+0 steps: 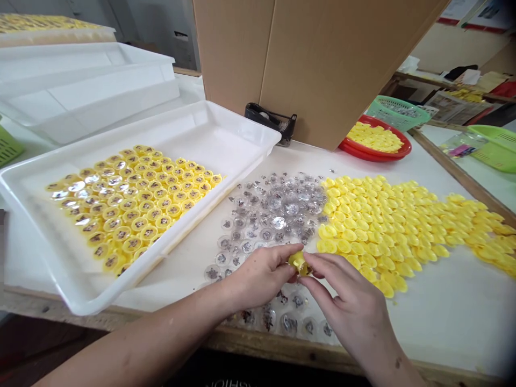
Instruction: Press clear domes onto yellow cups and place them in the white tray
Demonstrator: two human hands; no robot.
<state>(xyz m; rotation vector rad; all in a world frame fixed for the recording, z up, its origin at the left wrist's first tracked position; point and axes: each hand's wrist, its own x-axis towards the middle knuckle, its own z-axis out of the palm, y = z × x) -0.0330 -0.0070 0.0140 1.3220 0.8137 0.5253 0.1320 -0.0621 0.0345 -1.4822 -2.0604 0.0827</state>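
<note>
My left hand (258, 277) and my right hand (350, 303) meet near the table's front edge, both pinched on one small yellow cap (298, 263) held between their fingertips. Just behind the hands lies a patch of clear round lids (274, 212) with dark inserts; some also lie under my wrists. To the right spreads a wide pile of yellow caps (403, 226). On the left a white tray (226, 126) holds several rows of assembled yellow pieces (129, 199) with clear tops.
A large cardboard box (322, 64) stands behind, with a black tape dispenser (271, 121) at its foot. A red dish (377, 153) of yellow caps, green baskets (397, 112) and stacked white trays (80, 80) ring the work area. The table's wooden front edge (282, 349) runs below my hands.
</note>
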